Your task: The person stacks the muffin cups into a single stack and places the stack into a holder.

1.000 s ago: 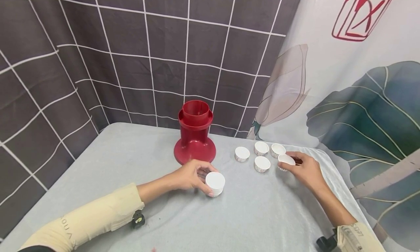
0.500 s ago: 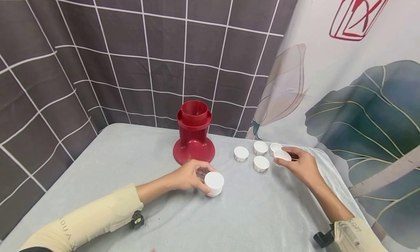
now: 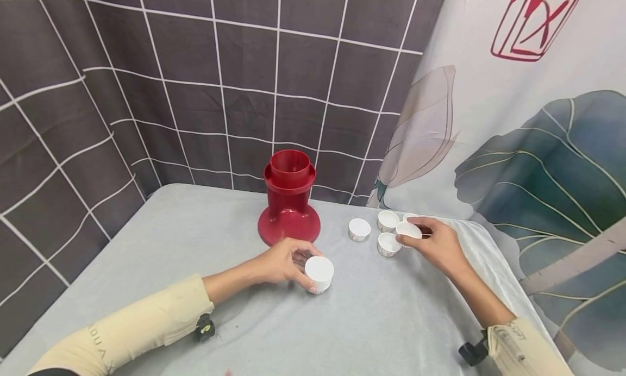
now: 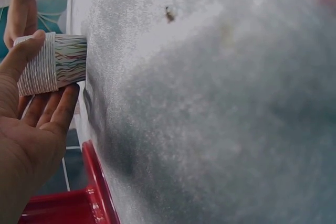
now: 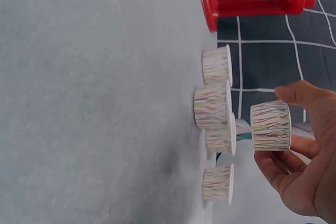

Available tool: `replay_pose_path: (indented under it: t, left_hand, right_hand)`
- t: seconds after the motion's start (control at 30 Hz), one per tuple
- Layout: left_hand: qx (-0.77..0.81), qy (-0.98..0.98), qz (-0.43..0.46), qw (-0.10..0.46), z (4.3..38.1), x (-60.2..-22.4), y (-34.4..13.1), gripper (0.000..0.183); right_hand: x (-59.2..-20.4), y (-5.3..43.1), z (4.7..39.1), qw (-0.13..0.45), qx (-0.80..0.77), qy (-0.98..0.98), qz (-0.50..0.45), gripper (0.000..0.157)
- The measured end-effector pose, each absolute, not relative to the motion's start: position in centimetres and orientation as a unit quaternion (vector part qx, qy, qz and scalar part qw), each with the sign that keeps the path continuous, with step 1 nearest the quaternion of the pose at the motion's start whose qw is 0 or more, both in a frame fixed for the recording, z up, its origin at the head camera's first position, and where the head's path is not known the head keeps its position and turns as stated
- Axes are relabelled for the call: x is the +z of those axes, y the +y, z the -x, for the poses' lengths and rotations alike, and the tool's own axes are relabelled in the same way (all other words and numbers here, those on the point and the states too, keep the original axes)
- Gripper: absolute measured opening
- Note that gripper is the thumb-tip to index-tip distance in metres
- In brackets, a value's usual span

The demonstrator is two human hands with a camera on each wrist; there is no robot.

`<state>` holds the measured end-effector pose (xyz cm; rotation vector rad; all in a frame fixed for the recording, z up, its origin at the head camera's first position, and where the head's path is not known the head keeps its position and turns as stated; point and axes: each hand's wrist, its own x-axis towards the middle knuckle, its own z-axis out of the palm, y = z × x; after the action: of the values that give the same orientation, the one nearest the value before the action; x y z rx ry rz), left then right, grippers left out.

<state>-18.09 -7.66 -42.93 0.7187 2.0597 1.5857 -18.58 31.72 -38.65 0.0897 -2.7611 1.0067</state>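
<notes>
Right hand pinches a lifted cup, now nearer to, though apart from, the stack the left hand grips.

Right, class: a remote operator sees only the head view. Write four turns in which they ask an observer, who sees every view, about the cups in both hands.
Operator: Is the cup in the right hand touching the standing cups?
Observer: No, the right wrist view shows a gap: it is held above them.
Operator: And the left hand, does it have just a couple?
Observer: More. The left wrist view shows a nested stack of many cups.
</notes>
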Motion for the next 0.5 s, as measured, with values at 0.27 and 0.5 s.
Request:
replay_pose_path:
  t: [0.27, 0.5]
  left_hand:
    - [0.572, 0.744, -0.266, 0.219, 18.1, -43.0, -7.7, 0.052]
    - [0.567, 0.748, -0.266, 0.218, 18.1, -42.9, -7.7, 0.052]
  right_hand:
    - [-38.3, 30.6, 18.8, 0.083, 0.342, -0.935, -0.038, 0.063]
    - [-38.0, 29.7, 18.7, 0.078, 0.341, -0.936, -0.041, 0.064]
